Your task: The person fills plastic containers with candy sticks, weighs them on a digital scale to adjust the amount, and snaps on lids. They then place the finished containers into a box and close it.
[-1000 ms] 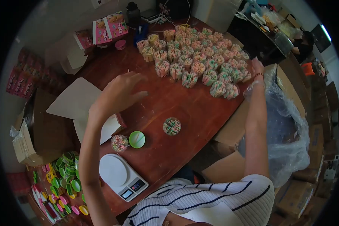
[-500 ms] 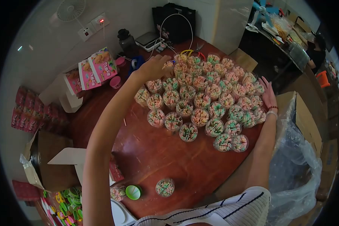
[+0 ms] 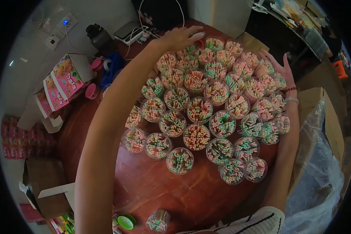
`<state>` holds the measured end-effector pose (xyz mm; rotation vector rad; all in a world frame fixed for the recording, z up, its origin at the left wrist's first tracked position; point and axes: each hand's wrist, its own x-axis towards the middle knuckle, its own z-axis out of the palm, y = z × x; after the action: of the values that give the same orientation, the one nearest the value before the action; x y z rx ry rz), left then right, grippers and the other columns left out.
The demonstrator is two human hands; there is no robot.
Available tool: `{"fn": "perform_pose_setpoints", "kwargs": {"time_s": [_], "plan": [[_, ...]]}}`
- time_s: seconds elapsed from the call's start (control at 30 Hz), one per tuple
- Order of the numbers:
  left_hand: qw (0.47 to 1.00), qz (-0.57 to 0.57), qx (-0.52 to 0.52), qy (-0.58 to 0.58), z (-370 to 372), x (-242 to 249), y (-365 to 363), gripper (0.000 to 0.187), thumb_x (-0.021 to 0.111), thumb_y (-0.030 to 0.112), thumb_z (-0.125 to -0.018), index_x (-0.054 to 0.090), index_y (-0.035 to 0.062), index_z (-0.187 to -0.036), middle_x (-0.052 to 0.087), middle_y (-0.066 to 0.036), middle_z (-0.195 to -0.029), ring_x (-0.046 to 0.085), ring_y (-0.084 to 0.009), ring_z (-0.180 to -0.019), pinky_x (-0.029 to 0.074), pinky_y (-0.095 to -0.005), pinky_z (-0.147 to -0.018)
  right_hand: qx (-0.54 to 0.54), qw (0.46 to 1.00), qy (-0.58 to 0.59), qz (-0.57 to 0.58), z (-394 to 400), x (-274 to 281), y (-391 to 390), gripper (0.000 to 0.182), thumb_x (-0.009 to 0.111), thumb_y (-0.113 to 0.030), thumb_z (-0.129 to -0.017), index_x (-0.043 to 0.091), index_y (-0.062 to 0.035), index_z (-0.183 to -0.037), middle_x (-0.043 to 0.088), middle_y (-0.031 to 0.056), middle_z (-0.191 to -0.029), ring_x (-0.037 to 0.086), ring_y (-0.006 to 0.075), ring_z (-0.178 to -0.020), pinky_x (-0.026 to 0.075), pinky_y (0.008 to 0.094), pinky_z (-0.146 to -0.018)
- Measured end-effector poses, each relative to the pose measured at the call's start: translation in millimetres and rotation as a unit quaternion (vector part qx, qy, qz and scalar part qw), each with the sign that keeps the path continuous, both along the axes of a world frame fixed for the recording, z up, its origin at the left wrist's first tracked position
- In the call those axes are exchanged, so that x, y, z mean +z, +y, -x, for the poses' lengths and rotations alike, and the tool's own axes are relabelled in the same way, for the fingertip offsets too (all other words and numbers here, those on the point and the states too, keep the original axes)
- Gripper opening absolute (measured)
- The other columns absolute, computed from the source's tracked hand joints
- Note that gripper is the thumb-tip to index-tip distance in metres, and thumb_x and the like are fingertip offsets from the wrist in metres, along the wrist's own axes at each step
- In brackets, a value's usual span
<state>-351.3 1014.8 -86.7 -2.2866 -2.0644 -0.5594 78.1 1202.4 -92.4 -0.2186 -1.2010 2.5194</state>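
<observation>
Clear round cups (image 3: pixel 199 109) packed with thin pink, green and cream sticks stand upright in a dense group on the red-brown table. My left hand (image 3: pixel 179 39) reaches over the group's far left edge, palm down with fingers stretched out, overlapping the back cups in view. On the other side my right hand (image 3: pixel 280 71) lies along the outer right cups, fingers spread and thumb apart. Both hands enclose the group from its sides without gripping a cup. Near me, a separate filled cup (image 3: pixel 158 220) stands beside a small green bowl-shaped piece (image 3: pixel 126 221).
Pink printed boxes (image 3: pixel 62 84) stand at the left, near a blue tape dispenser (image 3: pixel 111 70) and a dark bottle (image 3: pixel 98 37). An open carton (image 3: pixel 314 95) with a plastic liner (image 3: pixel 319 167) is at the right. A scale (image 3: pixel 128 33) and cables lie at the back.
My view has shifted, so the cups look larger and lower. My left hand has moved from the group's left side toward its back edge, its fingers straighter. The right hand stays along the right side.
</observation>
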Motion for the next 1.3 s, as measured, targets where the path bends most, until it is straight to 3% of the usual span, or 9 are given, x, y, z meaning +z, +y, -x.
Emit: {"fn": "perform_pose_setpoints", "kwargs": {"time_s": [0.17,0.3,0.33,0.43,0.67,0.73,0.8,0.87,1.3], "plan": [[0.984,0.011,-0.133,-0.117,-43.0,-4.3,32.4,0.077,0.044,0.070,-0.104,0.038,0.0201,-0.162,0.061,-0.021,-0.140,0.057,-0.0356,-0.134,0.044,-0.0488,-0.114,0.144,0.982,0.072,-0.100,22.5,-11.9,19.2,0.096,0.030,-0.073,-0.106,0.007,-0.0048,-0.169,0.009,0.0112,-0.177,0.004,0.0224,-0.163,0.006,0.0396,-0.131],[0.989,0.071,-0.111,-0.066,-43.3,-11.2,32.1,0.078,0.049,0.075,-0.099,0.041,0.0267,-0.160,0.055,-0.023,-0.145,0.050,-0.0397,-0.140,0.041,-0.0515,-0.117,0.074,0.880,0.161,0.441,63.1,-11.8,-20.9,0.094,0.025,-0.073,-0.106,0.006,-0.0055,-0.169,0.006,0.0089,-0.177,0.005,0.0237,-0.163,0.005,0.0424,-0.132],[0.988,0.066,-0.118,-0.077,-40.9,-13.0,30.9,0.078,0.049,0.076,-0.098,0.042,0.0284,-0.159,0.055,-0.023,-0.145,0.051,-0.0406,-0.140,0.041,-0.0524,-0.116,0.011,0.998,-0.008,0.061,71.1,-3.0,-30.5,0.092,0.018,-0.071,-0.107,0.009,-0.0040,-0.169,0.009,0.0085,-0.177,0.008,0.0242,-0.163,0.004,0.0412,-0.132],[0.986,0.108,-0.100,-0.075,-36.0,-13.1,25.2,0.078,0.050,0.076,-0.097,0.041,0.0280,-0.158,0.055,-0.023,-0.145,0.051,-0.0407,-0.139,0.041,-0.0520,-0.116,0.057,0.908,-0.076,-0.408,70.5,-18.5,-18.6,0.088,0.013,-0.068,-0.109,0.013,-0.0024,-0.168,0.014,0.0097,-0.176,0.011,0.0239,-0.163,0.005,0.0403,-0.132],[0.994,0.090,-0.044,-0.042,-23.9,10.3,2.7,0.078,0.052,0.075,-0.097,0.039,0.0284,-0.159,0.056,-0.019,-0.144,0.056,-0.0389,-0.135,0.045,-0.0511,-0.113,0.042,0.951,-0.041,-0.305,102.9,-6.0,-33.4,0.085,0.013,-0.063,-0.111,0.021,-0.0002,-0.166,0.021,0.0127,-0.174,0.015,0.0238,-0.162,0.009,0.0397,-0.132],[0.984,0.147,-0.023,-0.095,-27.6,23.2,-6.0,0.079,0.052,0.075,-0.097,0.040,0.0275,-0.158,0.055,-0.018,-0.146,0.056,-0.0379,-0.135,0.045,-0.0514,-0.112,0.159,0.892,0.144,0.398,107.7,-11.3,-13.9,0.084,0.012,-0.063,-0.111,0.023,0.0001,-0.166,0.021,0.0131,-0.174,0.015,0.0243,-0.162,0.010,0.0399,-0.131],[0.985,0.141,-0.009,-0.097,-26.7,26.7,-14.3,0.078,0.052,0.075,-0.098,0.040,0.0270,-0.158,0.054,-0.018,-0.147,0.055,-0.0374,-0.136,0.045,-0.0515,-0.112,0.178,0.877,0.139,0.424,109.3,-10.2,-11.5,0.084,0.013,-0.063,-0.111,0.023,0.0000,-0.165,0.022,0.0131,-0.173,0.017,0.0248,-0.161,0.012,0.0398,-0.131],[0.985,0.142,0.005,-0.100,-19.1,20.8,-13.4,0.077,0.052,0.074,-0.098,0.040,0.0264,-0.158,0.053,-0.017,-0.149,0.055,-0.0370,-0.137,0.045,-0.0516,-0.112,0.038,0.938,-0.062,-0.339,118.7,-4.1,-30.1,0.084,0.015,-0.064,-0.111,0.024,0.0000,-0.165,0.023,0.0136,-0.173,0.019,0.0253,-0.160,0.014,0.0399,-0.131],[1.000,0.011,0.021,0.014,-7.7,8.6,-28.2,0.064,0.059,0.062,-0.100,0.049,0.0260,-0.153,0.062,-0.016,-0.142,0.060,-0.0399,-0.130,0.048,-0.0501,-0.109,0.010,0.977,0.017,-0.212,139.8,-12.3,-77.9,0.083,0.021,-0.067,-0.110,0.034,-0.0040,-0.162,0.037,0.0120,-0.165,0.040,0.0268,-0.149,0.036,0.0393,-0.121]]}}
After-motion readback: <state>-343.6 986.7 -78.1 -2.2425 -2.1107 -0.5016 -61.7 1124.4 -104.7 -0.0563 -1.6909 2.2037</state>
